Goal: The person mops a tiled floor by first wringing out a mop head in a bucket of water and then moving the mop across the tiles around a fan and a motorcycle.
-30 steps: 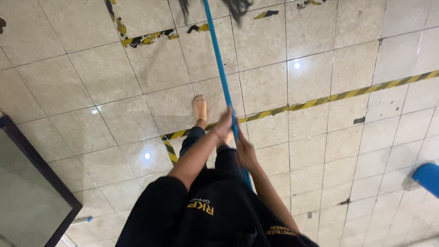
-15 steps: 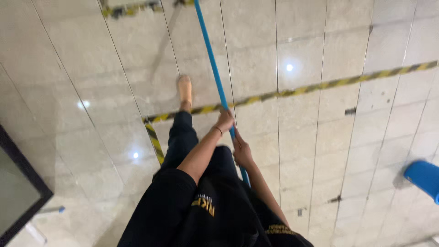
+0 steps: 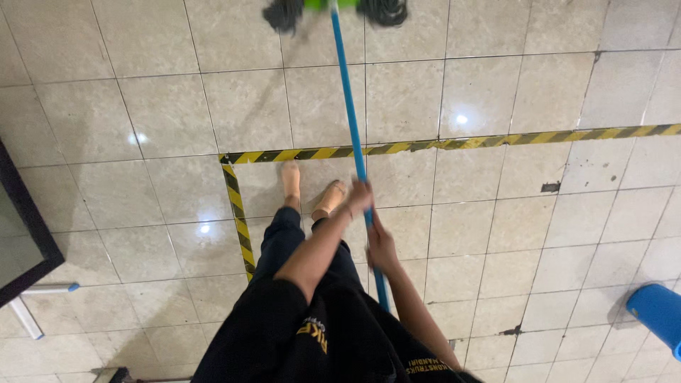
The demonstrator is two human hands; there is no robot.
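Mop pole gripped two-handed, head well ahead on the floor

The blue pole [image 3: 351, 120] is held in both hands: the left hand [image 3: 360, 196] is wrapped around it higher up, and the right hand [image 3: 381, 246] is clamped on it just below, nearer the body, the fingers of both closed round the shaft. The pole's long axis runs almost straight away from the person, tilted slightly leftward toward its far end, where the mop head [image 3: 333, 10], green with dark strands, is set on the tiled floor [image 3: 496, 85] at the top edge of the view. The head lies beyond the striped tape [image 3: 454, 143], well apart from both hands; the left hand is the nearer to it. Two feet [image 3: 310, 190] are seen just left of the pole. A blue object [image 3: 656, 310] is cut off at the lower right.
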